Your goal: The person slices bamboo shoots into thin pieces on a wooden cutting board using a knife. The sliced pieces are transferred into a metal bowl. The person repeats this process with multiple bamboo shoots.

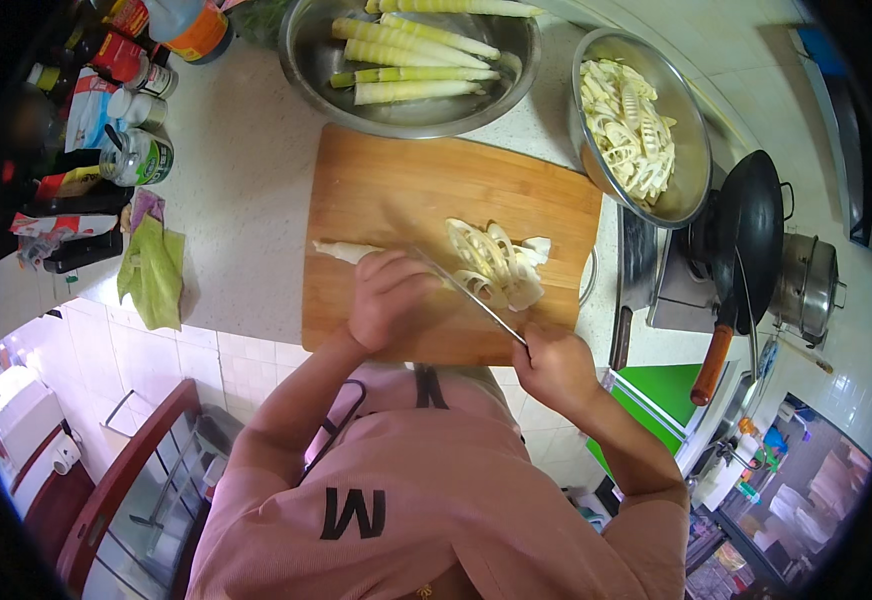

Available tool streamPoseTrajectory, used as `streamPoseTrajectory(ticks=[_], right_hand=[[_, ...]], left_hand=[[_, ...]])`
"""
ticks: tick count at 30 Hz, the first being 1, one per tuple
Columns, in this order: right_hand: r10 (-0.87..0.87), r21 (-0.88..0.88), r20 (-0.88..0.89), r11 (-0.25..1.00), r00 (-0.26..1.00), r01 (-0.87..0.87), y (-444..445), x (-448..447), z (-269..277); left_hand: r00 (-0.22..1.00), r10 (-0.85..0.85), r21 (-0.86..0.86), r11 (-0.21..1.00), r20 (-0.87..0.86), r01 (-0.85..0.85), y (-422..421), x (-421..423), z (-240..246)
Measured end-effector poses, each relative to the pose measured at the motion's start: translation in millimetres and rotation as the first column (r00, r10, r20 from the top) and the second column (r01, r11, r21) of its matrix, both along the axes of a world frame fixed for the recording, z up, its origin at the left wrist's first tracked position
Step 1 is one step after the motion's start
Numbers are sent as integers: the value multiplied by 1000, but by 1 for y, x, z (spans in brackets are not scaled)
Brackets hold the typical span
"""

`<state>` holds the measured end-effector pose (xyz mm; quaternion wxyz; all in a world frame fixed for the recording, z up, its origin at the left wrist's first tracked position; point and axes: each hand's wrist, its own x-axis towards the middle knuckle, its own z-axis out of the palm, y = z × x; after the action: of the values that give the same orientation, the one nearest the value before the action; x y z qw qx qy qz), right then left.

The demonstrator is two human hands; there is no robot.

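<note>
A wooden cutting board (376, 169) lies on the counter in front of me. My left hand (392, 300) presses a peeled bamboo shoot (340, 250) against the board, its thin end poking out on the left. In my right hand (562, 367) is the handle of a kitchen knife (481, 304). Its blade slants across the board beside my left fingers, edge-on to the camera. Just right of the blade sit cut bamboo shoot slices (494, 262), some with hollow chambers. Fingers hide the middle of the shoot.
Beyond the board, a metal basin (406, 132) holds several whole shoots. A metal bowl (689, 142) of slices stands at its right corner, near a cleaver (635, 262) and a wok (752, 240) with its handle towards me. Left are jars (136, 157) and a green cloth (152, 274).
</note>
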<state>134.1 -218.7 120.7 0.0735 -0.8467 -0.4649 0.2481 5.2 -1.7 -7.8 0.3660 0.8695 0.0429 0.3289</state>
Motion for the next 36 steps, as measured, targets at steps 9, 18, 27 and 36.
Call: streamPoseTrajectory(ticks=[9,18,27,36], right_hand=[[7,-67,-51,998,999,-10,45,-2,-35],[-168,75,-109,981,980,176,49,8,-40],[10,0,-53,1000,999,-10,39,10,-12],[-107,-37,-163,994,981,102,82,13,-47]], left_hand=[[999,19,-55,998,39,-17,-1,4,9],[999,34,-49,998,30,-32,0,4,2],[1000,16,-55,998,6,-15,-1,-1,1],[994,106,44,993,-6,-105,0,-2,10]])
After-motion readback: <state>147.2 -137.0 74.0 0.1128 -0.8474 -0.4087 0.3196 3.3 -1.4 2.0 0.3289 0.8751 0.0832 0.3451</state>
